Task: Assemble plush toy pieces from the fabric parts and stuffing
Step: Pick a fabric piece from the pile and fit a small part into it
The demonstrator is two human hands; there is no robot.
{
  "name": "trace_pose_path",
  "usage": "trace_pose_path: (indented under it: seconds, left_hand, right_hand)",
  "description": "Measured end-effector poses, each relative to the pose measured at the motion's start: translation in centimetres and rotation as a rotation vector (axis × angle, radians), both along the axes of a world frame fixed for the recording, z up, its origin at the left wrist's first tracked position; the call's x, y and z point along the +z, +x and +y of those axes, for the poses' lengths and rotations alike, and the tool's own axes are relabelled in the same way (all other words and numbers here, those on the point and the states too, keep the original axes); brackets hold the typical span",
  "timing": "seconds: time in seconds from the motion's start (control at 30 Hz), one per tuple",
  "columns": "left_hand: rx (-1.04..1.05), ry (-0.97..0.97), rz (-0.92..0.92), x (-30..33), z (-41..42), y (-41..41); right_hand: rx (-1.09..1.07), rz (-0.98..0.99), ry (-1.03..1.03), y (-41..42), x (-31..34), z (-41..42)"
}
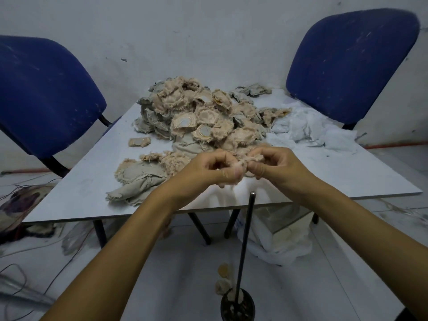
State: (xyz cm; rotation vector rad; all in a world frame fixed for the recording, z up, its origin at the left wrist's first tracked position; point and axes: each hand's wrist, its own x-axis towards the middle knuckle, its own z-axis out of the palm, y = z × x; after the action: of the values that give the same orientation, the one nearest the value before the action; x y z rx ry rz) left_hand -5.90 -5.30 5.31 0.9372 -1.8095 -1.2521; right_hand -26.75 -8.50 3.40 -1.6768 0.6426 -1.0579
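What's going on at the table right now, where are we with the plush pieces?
A person's left hand and right hand both pinch one small tan fabric piece above the table's near edge. A big pile of fabric pieces sits behind, white stuffing to its right. A metal rod stands upright in front.

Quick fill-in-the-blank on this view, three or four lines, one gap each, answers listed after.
1. Both hands, left hand and right hand, pinch one small ____ piece between them.
2. The chairs beside the table are ____ in colour.
3. The big fabric pile lies on the ____.
4. The thin dark rod stands upright in a pot on the ____.

Answers: fabric; blue; table; floor
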Motion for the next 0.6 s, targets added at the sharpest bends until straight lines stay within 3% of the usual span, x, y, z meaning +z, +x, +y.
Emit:
trace_pose_path:
  seconds: [0.23, 0.47, 0.6]
  left_hand:
    - [-0.024, -0.190, -0.067, 0.7, 2.7, -0.4]
    - [0.118, -0.784, -0.250, -0.3, 4.2, -1.1]
    - [0.187, -0.963, -0.345, -1.4, 4.5, -1.2]
  right_hand:
    - [0.020, 0.057, -0.115, -1.5, 0.8, 3.9]
    - [-0.125, 0.167, -0.404, -1.7, 0.2, 6.0]
    - [-0.242, 0.193, -0.561, -1.5, -0.4, 6.3]
